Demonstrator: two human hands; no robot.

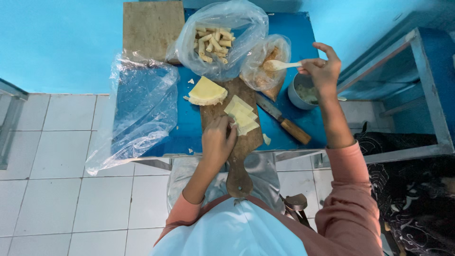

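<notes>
My left hand (218, 141) rests on the wooden cutting board (241, 156), fingertips touching a small stack of pale yellow square wrappers (241, 114). My right hand (322, 70) is raised at the right and grips a light wooden spoon (280, 65), whose bowl points left into a small clear bag of brownish filling (266, 66). A wedge-shaped stack of yellow sheets (206, 91) lies at the board's far end. Behind it, an open clear bag holds several rolled pastry sticks (213, 42).
A knife with a wooden handle (284, 121) lies on the blue table (189, 128) right of the board. A small grey bowl (298, 92) sits below my right hand. A large crumpled clear plastic bag (137, 109) covers the table's left. A wooden block (152, 28) stands far left. White floor tiles surround the table.
</notes>
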